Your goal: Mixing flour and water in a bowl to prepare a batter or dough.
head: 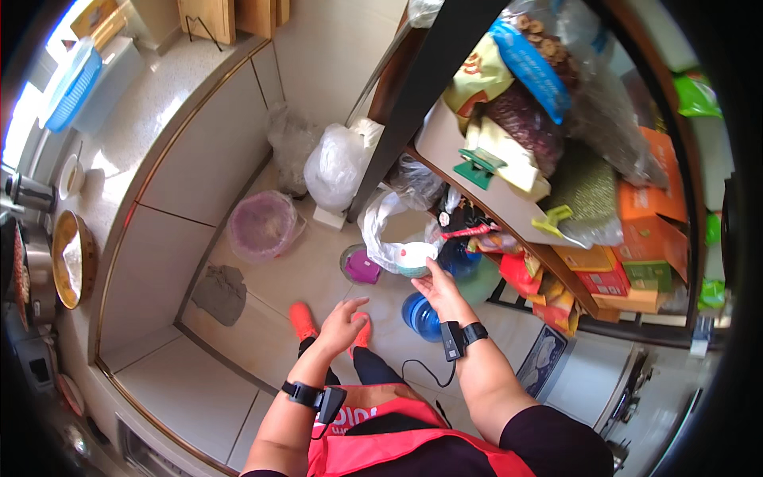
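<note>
My right hand [440, 288] grips the rim of a small bowl [413, 262], pale inside and light green outside, with a red spot in it. The bowl is at the near side of an open sack or pail lined with a white plastic bag [381, 229]; whether the two touch I cannot tell. Over the floor in front of my body hangs my left hand [343, 325], holding nothing, its fingers apart and slightly bent.
A shelf rack [477, 197] on the right holds bagged dry foods and boxes. Below are a blue water bottle [422, 316] and a purple item [362, 266] in a round container. A bag-lined bin [262, 226], a grey cloth [220, 294] and a counter [134, 128] are on the left.
</note>
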The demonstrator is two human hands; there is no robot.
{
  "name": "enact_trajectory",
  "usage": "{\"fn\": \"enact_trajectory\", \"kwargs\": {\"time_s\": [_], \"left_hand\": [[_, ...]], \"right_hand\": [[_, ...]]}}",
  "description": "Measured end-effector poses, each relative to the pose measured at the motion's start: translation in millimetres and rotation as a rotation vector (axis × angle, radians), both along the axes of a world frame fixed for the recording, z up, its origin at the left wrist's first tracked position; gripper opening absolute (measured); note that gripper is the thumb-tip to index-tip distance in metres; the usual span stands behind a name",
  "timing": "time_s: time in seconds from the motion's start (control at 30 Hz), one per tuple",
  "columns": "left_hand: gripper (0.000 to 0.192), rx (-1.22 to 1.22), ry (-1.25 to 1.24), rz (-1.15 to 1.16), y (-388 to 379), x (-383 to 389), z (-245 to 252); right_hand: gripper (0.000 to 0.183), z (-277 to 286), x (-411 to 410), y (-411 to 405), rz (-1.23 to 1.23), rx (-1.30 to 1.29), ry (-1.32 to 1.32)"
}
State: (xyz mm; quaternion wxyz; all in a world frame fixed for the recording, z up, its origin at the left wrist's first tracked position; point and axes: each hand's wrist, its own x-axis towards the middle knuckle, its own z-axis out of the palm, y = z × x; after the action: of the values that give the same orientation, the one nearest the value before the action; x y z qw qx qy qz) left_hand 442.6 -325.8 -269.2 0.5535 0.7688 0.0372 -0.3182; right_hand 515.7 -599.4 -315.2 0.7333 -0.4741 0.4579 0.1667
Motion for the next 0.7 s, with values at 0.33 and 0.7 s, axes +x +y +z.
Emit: {"fn": "enact_trajectory", "kwargs": {"time_s": [0.33, 0.7], "left_hand": [[0.053, 0.101, -0.127, 0.208, -76, 88, -158], [0.065, 0.122, -0.101, 0.259, -81, 110, -236]], "right_hand": [[0.050, -142, 110, -23, 0.354, -0.229, 0.055], [0.078, -305, 167, -12, 1.663, -1.804, 0.039]]}}
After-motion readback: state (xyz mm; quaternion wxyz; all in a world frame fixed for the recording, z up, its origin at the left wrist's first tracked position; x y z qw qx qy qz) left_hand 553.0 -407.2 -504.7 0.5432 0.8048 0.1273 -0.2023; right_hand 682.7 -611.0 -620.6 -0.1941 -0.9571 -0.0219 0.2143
